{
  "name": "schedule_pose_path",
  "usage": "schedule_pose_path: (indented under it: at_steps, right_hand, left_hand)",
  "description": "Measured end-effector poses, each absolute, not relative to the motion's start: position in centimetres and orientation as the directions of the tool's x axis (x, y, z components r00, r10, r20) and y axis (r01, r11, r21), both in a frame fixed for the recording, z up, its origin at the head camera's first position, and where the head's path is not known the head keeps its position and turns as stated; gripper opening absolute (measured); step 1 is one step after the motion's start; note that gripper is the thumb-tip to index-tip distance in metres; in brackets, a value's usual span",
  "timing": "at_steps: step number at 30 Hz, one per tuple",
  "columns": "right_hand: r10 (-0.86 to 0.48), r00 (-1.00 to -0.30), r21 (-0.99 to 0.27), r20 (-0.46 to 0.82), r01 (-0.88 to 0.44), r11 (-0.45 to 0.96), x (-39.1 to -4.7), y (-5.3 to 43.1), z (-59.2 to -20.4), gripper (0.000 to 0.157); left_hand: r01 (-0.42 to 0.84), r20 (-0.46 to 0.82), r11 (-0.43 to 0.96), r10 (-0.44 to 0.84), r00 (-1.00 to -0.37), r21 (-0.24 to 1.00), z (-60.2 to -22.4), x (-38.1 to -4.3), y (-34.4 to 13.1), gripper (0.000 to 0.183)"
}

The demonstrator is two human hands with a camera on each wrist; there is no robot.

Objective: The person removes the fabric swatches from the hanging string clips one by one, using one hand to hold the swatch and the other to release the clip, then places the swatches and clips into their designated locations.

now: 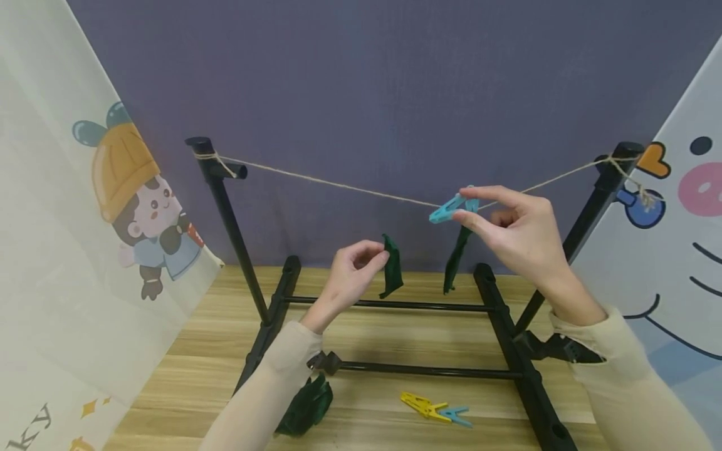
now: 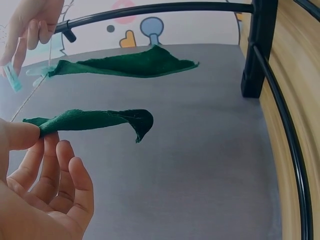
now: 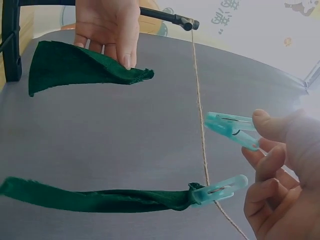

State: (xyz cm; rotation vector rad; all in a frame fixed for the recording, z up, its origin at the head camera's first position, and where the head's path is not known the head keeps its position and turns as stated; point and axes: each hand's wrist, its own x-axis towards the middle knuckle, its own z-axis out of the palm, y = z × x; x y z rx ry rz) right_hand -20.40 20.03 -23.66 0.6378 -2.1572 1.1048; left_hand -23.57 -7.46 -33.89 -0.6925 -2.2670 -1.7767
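Pinching the green cloth (image 1: 392, 269) near its narrower upper end, the left hand (image 1: 352, 272) grips it between thumb and fingers; we place this cloth below the string (image 1: 338, 185) and apart from it. The right hand (image 1: 521, 238) holds a blue peg (image 1: 447, 208) by its handles, thumb on one and fingers at the other, with the nose just beside the string. Whether nose and string touch, we cannot tell.

Handling: we judge the cloth light, soft and limp, since it bends and curls away from the pinch. We expect little slipping and no breakage; folding seems the likelier nuisance. We would take hold close to the top edge, at one corner, so the rest hangs free. The peg we judge light and springy, best squeezed at the handle ends.

Materials: cloth deep green, fine-textured, flaring to a broader lower end. Peg translucent, apparently plastic, with a metal spring. String twisted and fibrous, sagging between the posts (image 1: 232, 232) of a black frame (image 1: 509, 338). We note a hanging cloth (image 1: 455, 266), long and twisted, clipped by a second blue peg (image 3: 220, 191). On the wood-grained surface (image 1: 417, 338): a crumpled green heap (image 1: 307, 406).
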Motion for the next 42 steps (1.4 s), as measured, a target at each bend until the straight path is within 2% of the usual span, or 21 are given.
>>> schedule_pose_path:
  at_steps: [16,42]
  right_hand:
    - [-0.135,-0.692,-0.538,0.709,-0.655,0.530,-20.1,20.2,-25.7,0.037]
    - [-0.156,-0.737,-0.586,0.657,-0.631,0.508,-19.5,20.2,-28.4,0.033]
  left_hand:
    - [0.440,0.397,0.205,0.221,-0.891,0.874,-34.7,-23.4,-8.2,0.022]
    - [0.416,0.372,0.222,0.216,-0.903,0.882,-36.5,-22.6,-9.1,0.022]
